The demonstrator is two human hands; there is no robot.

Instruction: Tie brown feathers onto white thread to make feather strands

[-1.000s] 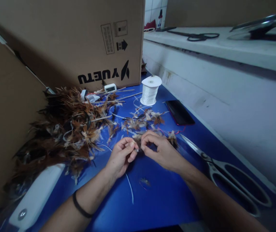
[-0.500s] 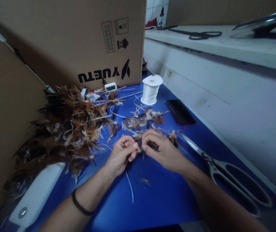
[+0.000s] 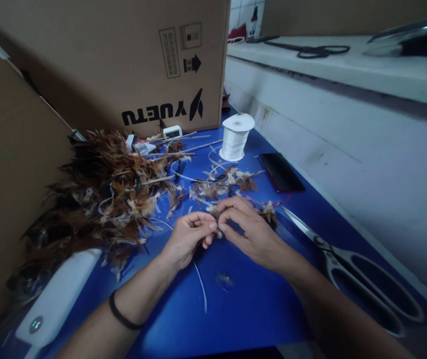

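My left hand (image 3: 189,237) is closed in a pinch, and a small feather tuft (image 3: 219,233) shows at its fingertips. Facing it, my right hand (image 3: 248,227) pinches thumb against forefinger, almost touching the left fingertips; what lies in that pinch is too small to make out. A thin white cord (image 3: 201,289) comes out from under the left hand and runs over the blue table (image 3: 183,329). Just beyond the hands lies a string of brown and cream feathers (image 3: 220,187). A loose wisp of feather (image 3: 225,280) rests on the table nearer to me.
Brown feathers (image 3: 123,199) are heaped at the left beside a white device (image 3: 60,299). A spool of white cord (image 3: 234,139) stands behind, near a phone (image 3: 282,172). Large scissors (image 3: 333,254) lie at the right. A cardboard box (image 3: 104,60) walls off the back.
My hands have drawn slightly closer, so the fingertips now nearly meet. A green light now shows on the white device at the left. The view has shifted a little.
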